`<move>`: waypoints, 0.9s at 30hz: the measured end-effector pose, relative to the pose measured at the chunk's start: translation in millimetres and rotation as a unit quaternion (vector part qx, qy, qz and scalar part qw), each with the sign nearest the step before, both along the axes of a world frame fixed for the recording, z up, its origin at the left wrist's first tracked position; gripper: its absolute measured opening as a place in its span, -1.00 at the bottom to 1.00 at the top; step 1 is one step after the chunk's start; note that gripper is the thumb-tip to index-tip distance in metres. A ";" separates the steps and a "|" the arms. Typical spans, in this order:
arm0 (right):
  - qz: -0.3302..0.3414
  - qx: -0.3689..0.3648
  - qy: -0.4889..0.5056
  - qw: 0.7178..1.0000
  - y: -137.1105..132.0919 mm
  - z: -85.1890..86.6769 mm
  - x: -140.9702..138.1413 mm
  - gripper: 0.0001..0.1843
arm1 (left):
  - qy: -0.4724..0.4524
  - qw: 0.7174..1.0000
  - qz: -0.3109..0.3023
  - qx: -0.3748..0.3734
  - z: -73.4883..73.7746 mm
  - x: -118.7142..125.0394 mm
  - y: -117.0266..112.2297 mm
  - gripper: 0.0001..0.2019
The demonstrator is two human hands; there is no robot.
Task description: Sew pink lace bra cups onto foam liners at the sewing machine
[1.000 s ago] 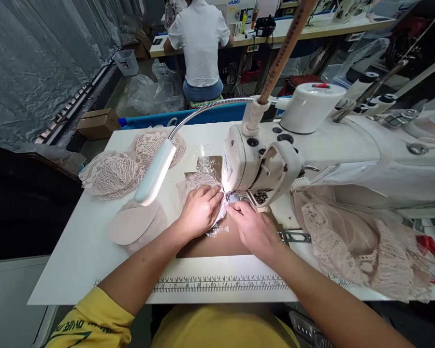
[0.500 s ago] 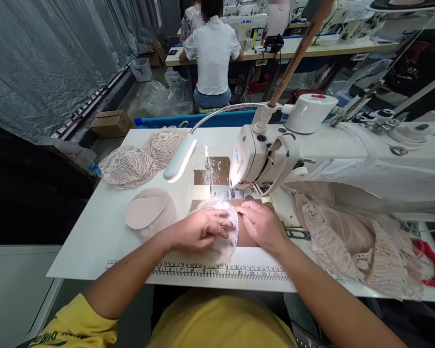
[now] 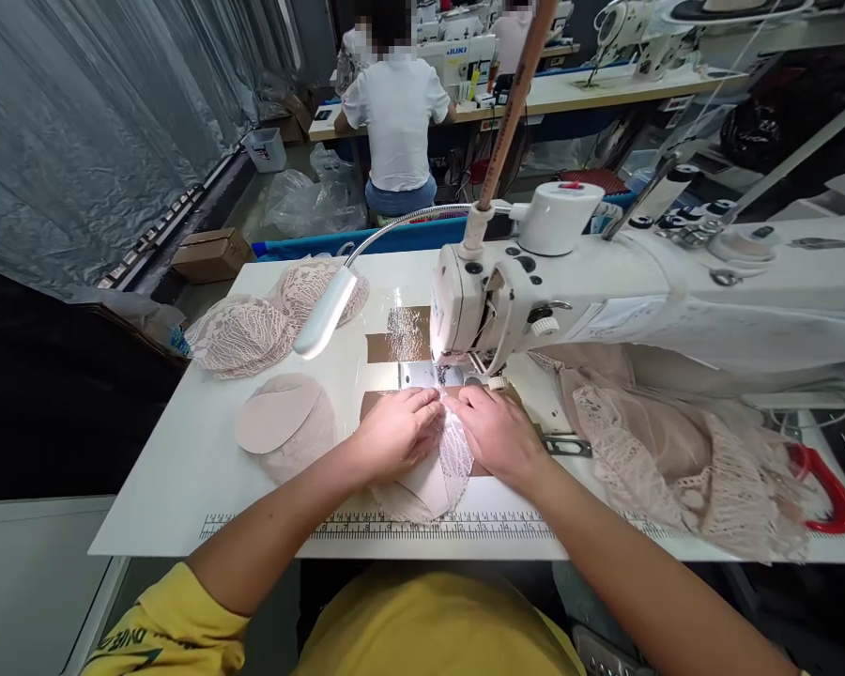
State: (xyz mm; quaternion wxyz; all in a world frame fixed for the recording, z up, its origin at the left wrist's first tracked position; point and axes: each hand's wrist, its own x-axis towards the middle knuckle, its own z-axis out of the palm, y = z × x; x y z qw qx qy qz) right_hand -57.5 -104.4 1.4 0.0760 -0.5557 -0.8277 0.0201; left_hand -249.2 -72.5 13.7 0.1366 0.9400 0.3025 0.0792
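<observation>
- Behind your white table [image 3: 161, 488], a co-worker [image 3: 398, 122] in a white top sat at a bench [image 3: 560, 100].
- Your lace-edged piece [image 3: 456, 458] lay on the table, its upper end near the sewing machine [image 3: 457, 305], below its head.
- Your left hand [image 3: 398, 430] rested on its left side, your right hand [image 3: 497, 432] at its right edge; whether either pinched or merely pressed it, I couldn't tell.
- Lace cups [image 3: 243, 335] lay leftward, a lace garment [image 3: 676, 460] rightward.

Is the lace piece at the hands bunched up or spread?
Lower part spread: the lace piece shows a broad rounded edge; under the left hand, cannot tell.
</observation>
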 end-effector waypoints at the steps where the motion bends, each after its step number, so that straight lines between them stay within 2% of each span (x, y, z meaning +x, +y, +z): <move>1: -0.002 0.000 -0.012 1.000 0.0 1.2 -1.1 -0.60 | 0.010 1.000 0.014 0.005 1.4 -0.2 0.4 -0.57; 4: -0.009 0.009 -0.026 1.000 0.2 2.9 -3.9 -0.62 | 0.037 0.999 0.035 0.011 5.7 -0.9 2.1 -0.53; 7: -0.019 0.013 -0.028 0.999 1.3 2.0 -5.6 -0.62 | 0.061 0.998 0.030 0.007 9.0 -0.7 7.8 -0.53; 14: -0.050 0.012 -0.014 0.999 4.9 -0.6 -8.0 -0.62 | 0.067 0.997 -0.033 0.004 7.0 -5.4 31.8 -0.46; 19: -0.036 0.029 0.003 0.999 5.6 -3.8 -4.4 -0.61 | 0.066 0.996 -0.067 -0.003 3.2 -11.9 43.1 -0.43; 22: -0.019 0.041 0.038 0.998 5.1 -6.0 1.9 -0.62 | 0.032 0.997 -0.065 0.008 4.3 -16.0 37.1 -0.52; 27: -0.032 0.026 0.086 0.995 3.9 -6.7 10.1 -0.59 | -0.027 0.999 -0.020 0.019 8.2 -15.1 10.0 -0.73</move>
